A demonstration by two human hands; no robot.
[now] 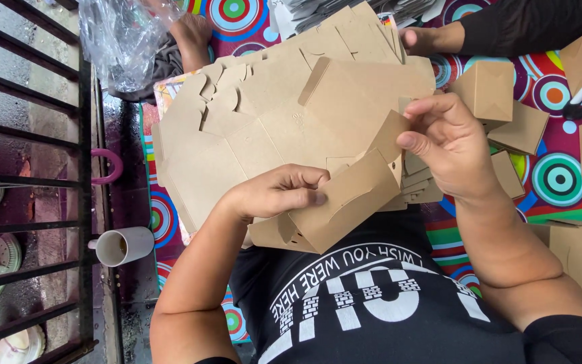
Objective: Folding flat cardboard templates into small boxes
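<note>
A brown cardboard box blank [345, 202], partly folded, is held between both hands over my lap. My left hand [274, 194] pinches its lower side panel, thumb on top. My right hand [449, 145] grips an upper flap of the same blank, fingers curled over its edge. Under my hands lies a stack of flat unfolded cardboard blanks [237, 135] on a mat with coloured rings [560, 178].
Several folded brown boxes [490, 87] lie at the right on the mat. Another person's hand [426, 39] and dark sleeve reach in at the top. A white cup [122, 246], a clear plastic bag [119, 40] and black metal railing [35, 175] are at the left.
</note>
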